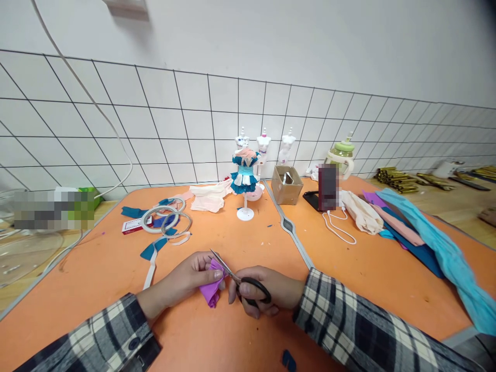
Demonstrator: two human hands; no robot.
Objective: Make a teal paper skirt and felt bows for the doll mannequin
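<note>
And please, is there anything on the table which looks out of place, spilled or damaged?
I see nothing spilled or damaged. The long light blue fabric looks untidy, running past the right edge of the orange table. Dark blue scrap lies stray near the front.

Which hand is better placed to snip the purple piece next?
The right hand, I'd say: it holds the scissors, with their blades already at the purple piece. The left hand pinches that piece, so it seems better placed to steady it.
</note>
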